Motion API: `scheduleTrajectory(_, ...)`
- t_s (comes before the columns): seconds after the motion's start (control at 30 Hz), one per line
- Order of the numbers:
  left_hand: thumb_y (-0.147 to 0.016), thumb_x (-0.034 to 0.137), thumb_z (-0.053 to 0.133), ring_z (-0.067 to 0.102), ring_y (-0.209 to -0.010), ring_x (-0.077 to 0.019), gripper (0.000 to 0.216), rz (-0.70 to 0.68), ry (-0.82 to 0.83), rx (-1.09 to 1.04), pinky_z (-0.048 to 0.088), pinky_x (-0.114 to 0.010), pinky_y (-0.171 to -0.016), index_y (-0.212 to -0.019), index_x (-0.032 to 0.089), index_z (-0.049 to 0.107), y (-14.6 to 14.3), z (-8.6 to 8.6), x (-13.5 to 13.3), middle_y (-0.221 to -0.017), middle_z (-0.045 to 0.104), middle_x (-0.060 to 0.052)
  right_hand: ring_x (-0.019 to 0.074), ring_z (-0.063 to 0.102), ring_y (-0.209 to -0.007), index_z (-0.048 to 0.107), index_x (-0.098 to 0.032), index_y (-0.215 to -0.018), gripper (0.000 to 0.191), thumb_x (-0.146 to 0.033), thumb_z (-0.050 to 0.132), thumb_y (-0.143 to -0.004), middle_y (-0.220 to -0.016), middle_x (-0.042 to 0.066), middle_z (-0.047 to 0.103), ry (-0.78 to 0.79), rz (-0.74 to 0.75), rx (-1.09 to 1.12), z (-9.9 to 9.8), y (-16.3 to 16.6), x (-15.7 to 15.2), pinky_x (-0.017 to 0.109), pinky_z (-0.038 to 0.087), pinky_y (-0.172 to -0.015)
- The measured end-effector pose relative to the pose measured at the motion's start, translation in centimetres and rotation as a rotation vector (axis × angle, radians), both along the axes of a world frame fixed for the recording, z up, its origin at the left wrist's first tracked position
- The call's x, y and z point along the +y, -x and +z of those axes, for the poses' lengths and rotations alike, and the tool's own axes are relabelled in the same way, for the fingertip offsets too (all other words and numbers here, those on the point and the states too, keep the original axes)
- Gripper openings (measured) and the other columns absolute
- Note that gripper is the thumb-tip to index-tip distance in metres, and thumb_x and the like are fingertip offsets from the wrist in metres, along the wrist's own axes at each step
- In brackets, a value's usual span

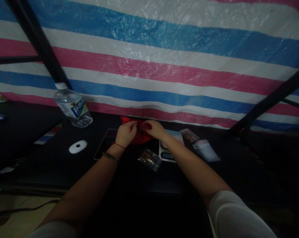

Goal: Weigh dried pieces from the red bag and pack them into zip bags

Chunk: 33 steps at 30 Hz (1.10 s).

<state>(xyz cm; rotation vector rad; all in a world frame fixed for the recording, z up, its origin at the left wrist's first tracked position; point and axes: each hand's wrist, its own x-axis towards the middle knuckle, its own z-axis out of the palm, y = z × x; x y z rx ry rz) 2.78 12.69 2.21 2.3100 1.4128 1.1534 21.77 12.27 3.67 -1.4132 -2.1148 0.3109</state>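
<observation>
A crumpled red plastic bag (140,138) lies at the back of the black tabletop, with something dark in its mouth. My left hand (126,134) is closed at the bag's left side, fingers pinched on its edge. Over the right side of the bag, my right hand (154,129) has its fingers curled together; what they pinch is dark and too small to make out. Under my right forearm sits a white digital scale (167,156), partly covered. In front of the bag is a small clear packet (149,159) with brownish contents.
Right of the scale lie a packet of brown bits (189,135) and a clear zip bag (206,150). A dark tablet-like slab (102,145) is beside my left wrist. Farther left are a white oval device (78,146) and a clear plastic bottle (73,107). Striped sheeting (149,72) hangs behind.
</observation>
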Motion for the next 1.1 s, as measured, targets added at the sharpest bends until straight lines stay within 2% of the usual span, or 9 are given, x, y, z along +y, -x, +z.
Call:
scheduleTrajectory(0.1, -0.088, 0.019, 0.044, 0.07, -0.091, -0.0228, 0.032, -0.022, 0.11, 0.315, 0.052, -0.031, -0.086, -0.105, 0.018, 0.071, -0.6, -0.3, 0.4, -0.102, 0.074, -0.01, 0.0208, 0.063, -0.1, 0.067, -0.017, -0.108, 0.03, -0.017, 0.065, -0.078, -0.109, 0.008, 0.069, 0.039, 0.031, -0.104, 0.1, -0.1, -0.4, 0.034, 0.046, -0.091)
scheduleTrajectory(0.2, -0.091, 0.022, 0.04, 0.07, -0.085, -0.0245, 0.034, 0.01, 0.187, 0.474, 0.053, -0.033, -0.08, -0.105, 0.019, 0.071, -1.0, -0.5, 0.3, -0.097, 0.074, -0.011, 0.0206, 0.062, -0.099, 0.068, -0.016, -0.103, 0.024, -0.017, 0.062, -0.081, -0.106, 0.01, 0.069, 0.057, 0.086, -0.235, 0.1, 0.3, -0.5, 0.032, 0.046, -0.089)
scheduleTrajectory(0.3, -0.09, 0.028, 0.043, 0.07, -0.087, -0.0268, 0.031, 0.05, 0.193, 0.489, 0.053, -0.035, -0.077, -0.104, 0.019, 0.07, -0.9, -0.4, 0.2, -0.098, 0.073, -0.013, 0.0209, 0.061, -0.099, 0.068, -0.016, -0.101, 0.021, -0.016, 0.057, -0.083, -0.104, 0.011, 0.068, 0.059, 0.084, -0.349, 0.2, 0.9, -0.4, 0.031, 0.046, -0.088)
scheduleTrajectory(0.43, -0.084, 0.036, 0.054, 0.069, -0.088, -0.0291, 0.029, 0.07, 0.31, 0.514, 0.053, -0.036, -0.076, -0.098, 0.015, 0.069, -0.6, -0.3, 0.3, -0.098, 0.071, -0.016, 0.0216, 0.061, -0.098, 0.068, -0.016, -0.101, 0.022, -0.016, 0.055, -0.084, -0.105, 0.012, 0.067, 0.067, 0.041, -0.444, 0.1, 1.6, 0.1, 0.031, 0.045, -0.088)
scheduleTrajectory(0.6, -0.083, 0.033, 0.054, 0.069, -0.084, -0.026, 0.025, 0.048, 0.36, 0.485, 0.053, -0.034, -0.076, -0.094, 0.017, 0.07, -0.7, -0.3, 0.4, -0.095, 0.071, -0.015, 0.0219, 0.062, -0.098, 0.068, -0.017, -0.102, 0.025, -0.013, 0.051, -0.085, -0.107, 0.012, 0.067, 0.036, 0.056, -0.476, 0.1, 2.0, 0.6, 0.032, 0.045, -0.088)
scheduleTrajectory(0.87, -0.085, 0.026, 0.049, 0.069, -0.086, -0.0241, 0.024, 0.028, 0.306, 0.468, 0.052, -0.031, -0.078, -0.092, 0.017, 0.071, -0.6, -0.9, 0.8, -0.095, 0.072, -0.015, 0.022, 0.061, -0.1, 0.069, -0.017, -0.103, 0.026, -0.011, 0.053, -0.083, -0.108, 0.012, 0.067, 0.058, 0.084, -0.467, 0.0, 2.2, 0.8, 0.032, 0.045, -0.089)
scheduleTrajectory(0.97, -0.087, 0.023, 0.046, 0.069, -0.087, -0.0257, 0.026, 0.025, 0.29, 0.454, 0.052, -0.033, -0.077, -0.092, 0.016, 0.071, -0.4, -1.1, 1.1, -0.096, 0.071, -0.016, 0.0215, 0.062, -0.101, 0.069, -0.016, -0.101, 0.025, -0.012, 0.055, -0.082, -0.107, 0.012, 0.068, 0.084, 0.122, -0.428, -0.1, 2.6, 0.7, 0.031, 0.045, -0.089)
scheduleTrajectory(1.1, -0.086, 0.021, 0.047, 0.068, -0.089, -0.0239, 0.026, 0.015, 0.27, 0.425, 0.052, -0.032, -0.08, -0.096, 0.018, 0.071, -0.2, -1.1, 1.3, -0.098, 0.072, -0.012, 0.0216, 0.064, -0.098, 0.069, -0.016, -0.101, 0.022, -0.017, 0.06, -0.082, -0.104, 0.012, 0.07, 0.122, 0.089, -0.325, -0.2, 2.8, 0.7, 0.03, 0.046, -0.086)
